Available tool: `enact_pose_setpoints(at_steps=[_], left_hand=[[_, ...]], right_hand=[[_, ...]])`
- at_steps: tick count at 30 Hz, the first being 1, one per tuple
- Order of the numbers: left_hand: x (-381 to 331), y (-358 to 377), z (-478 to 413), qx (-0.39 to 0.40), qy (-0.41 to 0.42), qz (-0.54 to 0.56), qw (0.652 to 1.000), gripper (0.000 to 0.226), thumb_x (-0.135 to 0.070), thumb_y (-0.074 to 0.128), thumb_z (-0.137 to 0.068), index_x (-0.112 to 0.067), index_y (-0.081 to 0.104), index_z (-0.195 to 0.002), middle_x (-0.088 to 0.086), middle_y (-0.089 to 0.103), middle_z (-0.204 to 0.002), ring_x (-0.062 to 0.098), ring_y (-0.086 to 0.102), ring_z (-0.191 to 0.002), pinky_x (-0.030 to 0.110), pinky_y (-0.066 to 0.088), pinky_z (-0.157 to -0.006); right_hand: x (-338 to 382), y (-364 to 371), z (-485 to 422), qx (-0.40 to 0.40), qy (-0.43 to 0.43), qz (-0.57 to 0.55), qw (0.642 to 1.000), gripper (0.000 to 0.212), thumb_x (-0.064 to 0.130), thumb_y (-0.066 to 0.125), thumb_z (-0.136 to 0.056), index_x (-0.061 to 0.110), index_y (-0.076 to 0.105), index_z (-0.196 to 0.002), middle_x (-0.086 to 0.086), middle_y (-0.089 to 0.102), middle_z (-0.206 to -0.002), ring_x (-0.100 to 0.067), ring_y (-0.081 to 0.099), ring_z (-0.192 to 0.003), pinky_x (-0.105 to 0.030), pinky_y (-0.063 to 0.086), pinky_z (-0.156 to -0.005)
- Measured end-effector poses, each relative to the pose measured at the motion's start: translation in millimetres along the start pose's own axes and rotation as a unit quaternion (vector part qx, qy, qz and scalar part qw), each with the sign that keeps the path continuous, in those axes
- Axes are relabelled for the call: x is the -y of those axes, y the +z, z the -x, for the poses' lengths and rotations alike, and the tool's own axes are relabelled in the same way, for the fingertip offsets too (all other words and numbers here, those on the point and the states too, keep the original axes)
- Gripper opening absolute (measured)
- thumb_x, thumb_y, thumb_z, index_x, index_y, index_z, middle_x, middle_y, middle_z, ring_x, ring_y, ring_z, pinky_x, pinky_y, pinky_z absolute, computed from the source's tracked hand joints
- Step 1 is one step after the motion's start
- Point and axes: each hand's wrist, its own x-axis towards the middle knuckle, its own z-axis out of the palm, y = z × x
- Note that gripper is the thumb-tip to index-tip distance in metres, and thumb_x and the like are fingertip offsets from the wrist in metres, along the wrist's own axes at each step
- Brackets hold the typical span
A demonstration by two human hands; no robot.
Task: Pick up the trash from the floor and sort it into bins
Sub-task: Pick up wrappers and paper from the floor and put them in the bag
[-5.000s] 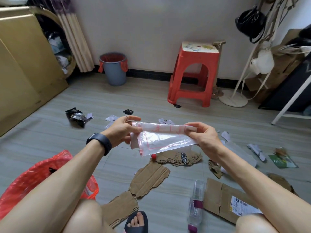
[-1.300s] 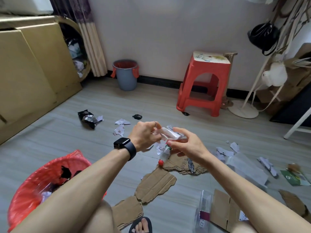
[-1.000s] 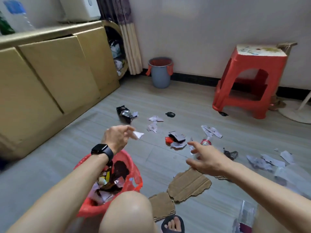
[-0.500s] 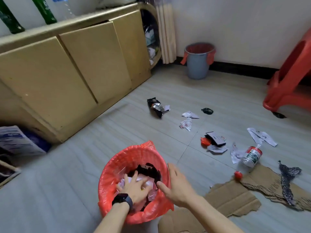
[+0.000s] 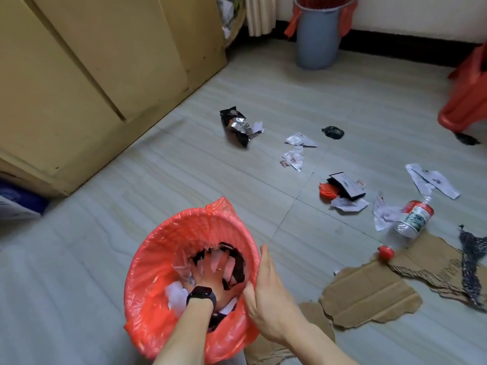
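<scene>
Red-lined bin [image 5: 147, 262] on floor [image 5: 105, 206], bottom centre; inside, black wrappers, white paper, clear film. Left hand [image 5: 210, 272] down in bin, grip apart, fingers spread flat on the trash; black watch [image 5: 201, 295] on wrist. Right hand [image 5: 266, 293] against bin's right rim, grip apart, fingers straight, holding nothing.

Writing all too small to read:
- bottle [image 5: 415, 218]: label red over white, dark print
- black card [image 5: 347, 184]: white label, print blurred
- paper scraps [image 5: 295, 156]: red marks only

Bottle clear, crushed, on its side well right of bin; red cap [image 5: 385, 252] at near end, at edge of torn cardboard [image 5: 369, 293]. Foil wrapper [image 5: 238, 126] farther out. Grey bin [image 5: 317, 32], also red-lined, by the wall.
</scene>
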Motion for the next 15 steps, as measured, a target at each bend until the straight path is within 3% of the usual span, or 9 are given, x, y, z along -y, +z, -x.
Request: enact_pose_setpoints(at_steps=[3,6,9,12,15], left_hand=[[-5.5,-7.3,1.4,0.015,-0.006,-0.012,1.000,0.110,-0.084,-0.034,-0.047,-0.050,-0.014,-0.151,0.006,-0.021,-0.163,0.041,-0.018,-0.147,0.071,-0.019,-0.107],[-5.3,-19.0,11.6,0.017,-0.008,-0.003,1.000,0.097,-0.084,-0.006,-0.056,-0.055,-0.014,-0.148,0.005,-0.014,-0.164,0.039,-0.013,-0.149,0.069,-0.012,-0.109],[-7.5,-52.5,27.0,0.036,0.035,-0.013,0.999,0.104,-0.081,0.000,-0.051,-0.053,0.005,-0.151,0.001,0.006,-0.164,0.036,-0.002,-0.150,0.061,0.000,-0.115],[-5.4,-88.3,40.6,0.053,0.064,-0.006,0.997,0.115,-0.092,0.007,-0.046,-0.049,0.019,-0.151,-0.005,0.018,-0.163,0.034,0.002,-0.149,0.055,0.005,-0.115],[-3.2,-123.5,57.1,0.073,0.050,0.057,0.994,0.119,-0.095,0.025,-0.040,-0.045,0.035,-0.147,0.009,0.030,-0.159,0.030,0.017,-0.149,0.044,0.011,-0.118]], right_hand=[[1.2,-0.5,-1.8,-0.003,0.001,0.008,1.000,0.079,0.038,0.033,-0.101,0.017,-0.020,-0.156,-0.004,-0.005,-0.168,-0.019,0.012,-0.152,-0.035,0.023,-0.121],[1.6,-3.3,-0.2,-0.002,0.011,0.036,0.999,0.079,0.047,0.034,-0.100,0.019,-0.013,-0.158,-0.006,0.009,-0.166,-0.025,0.025,-0.148,-0.042,0.028,-0.118],[4.6,-14.2,5.5,0.008,0.019,0.076,0.997,0.084,0.062,0.032,-0.099,0.018,-0.006,-0.159,-0.007,0.007,-0.167,-0.027,0.018,-0.151,-0.042,0.020,-0.122],[6.8,-33.4,19.5,-0.002,0.025,0.099,0.995,0.083,0.065,0.032,-0.098,0.017,0.003,-0.160,-0.009,0.013,-0.166,-0.027,0.018,-0.151,-0.040,0.018,-0.123],[7.4,-63.6,43.2,-0.031,0.034,0.127,0.991,0.082,0.065,0.035,-0.098,0.016,0.010,-0.159,-0.010,0.021,-0.163,-0.027,0.024,-0.148,-0.040,0.023,-0.121]])
